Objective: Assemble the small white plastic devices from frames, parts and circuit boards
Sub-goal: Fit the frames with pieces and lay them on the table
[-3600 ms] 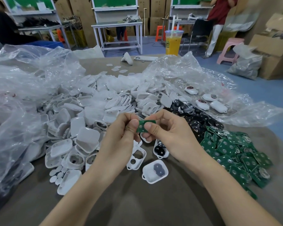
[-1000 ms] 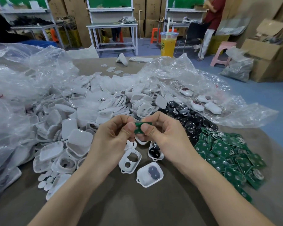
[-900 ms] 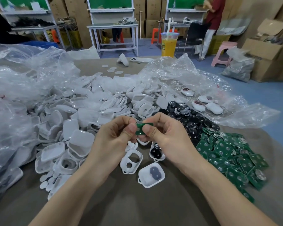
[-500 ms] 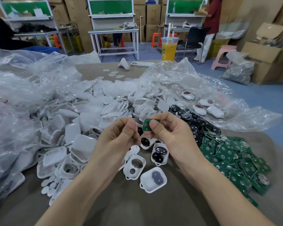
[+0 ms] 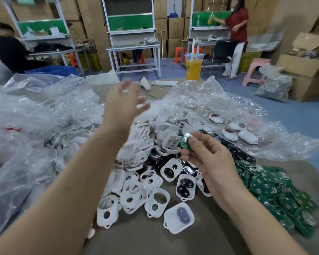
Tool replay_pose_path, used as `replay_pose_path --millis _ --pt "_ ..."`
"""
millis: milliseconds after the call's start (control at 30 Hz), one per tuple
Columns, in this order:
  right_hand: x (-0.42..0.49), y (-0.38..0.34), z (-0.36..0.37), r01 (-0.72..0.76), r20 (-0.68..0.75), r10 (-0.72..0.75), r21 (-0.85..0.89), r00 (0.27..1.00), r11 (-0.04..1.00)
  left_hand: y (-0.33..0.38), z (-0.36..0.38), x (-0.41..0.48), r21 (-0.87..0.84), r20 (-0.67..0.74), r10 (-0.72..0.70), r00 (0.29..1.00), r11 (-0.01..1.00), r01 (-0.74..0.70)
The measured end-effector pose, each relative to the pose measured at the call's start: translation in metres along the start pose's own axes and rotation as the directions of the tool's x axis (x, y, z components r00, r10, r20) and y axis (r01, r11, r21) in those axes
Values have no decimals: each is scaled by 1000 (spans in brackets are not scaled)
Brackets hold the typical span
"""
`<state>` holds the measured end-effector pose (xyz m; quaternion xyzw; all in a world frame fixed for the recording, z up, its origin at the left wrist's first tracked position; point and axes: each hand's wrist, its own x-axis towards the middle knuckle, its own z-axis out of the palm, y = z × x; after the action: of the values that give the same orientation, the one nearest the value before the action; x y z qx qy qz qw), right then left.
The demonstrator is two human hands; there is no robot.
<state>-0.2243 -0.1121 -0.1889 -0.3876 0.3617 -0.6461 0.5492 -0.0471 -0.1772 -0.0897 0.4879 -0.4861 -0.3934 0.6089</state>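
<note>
Green board, pinched between thumb and fingers of our right hand above the white frames on the counter. We judge it light, stiff and thin, and best held by its edges. Our left hand is raised, fingers spread.

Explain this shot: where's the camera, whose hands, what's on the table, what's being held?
No machine: a person's two bare hands, filmed by one wide-angle camera on their head, looking forward and down. The brown table carries a heap of small white plastic frames, some holding black round parts, and a pile of green square circuit boards on the right. A few closed white oval devices lie on clear plastic sheeting. The right hand pinches one green circuit board. The left hand is raised over the heap, fingers spread, blurred; nothing visibly held.
</note>
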Motion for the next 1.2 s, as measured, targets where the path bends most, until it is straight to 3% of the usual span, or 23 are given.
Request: replay_pose_path --millis 100,167,233,400,600,867,967,1100,1200 --pt "-3 -2 -1 -20 6 20 7 1000 1000 13 -5 10 198 -131 85 988 979 -58" --pt "-3 -5 0 -16 15 16 27 1000 999 3 -9 -16 274 -9 261 965 929 -249" --pt "-3 -6 3 -4 16 3 33 1000 999 -17 -9 -49 281 106 292 950 908 -311" --pt "-6 -4 9 26 77 -25 -6 997 1000 -60 -6 -93 180 205 122 971 970 -160" --pt "-10 -1 11 64 145 -43 -144 988 987 -65 -5 -99 53 244 72 967 995 -87" --pt "-7 -2 11 -123 245 88 131 966 984 -63 -8 -97 -116 194 -5 981 993 28" --pt "-7 -2 11 -141 264 98 150 960 979 -63 -9 -98 -122 187 -12 982 992 35" --pt "-9 -3 11 -73 216 59 58 975 996 -64 -9 -99 -103 197 -2 980 994 23" --pt "-12 -4 11 93 193 -68 -128 979 987 -65 -9 -99 -138 197 -16 980 989 44"
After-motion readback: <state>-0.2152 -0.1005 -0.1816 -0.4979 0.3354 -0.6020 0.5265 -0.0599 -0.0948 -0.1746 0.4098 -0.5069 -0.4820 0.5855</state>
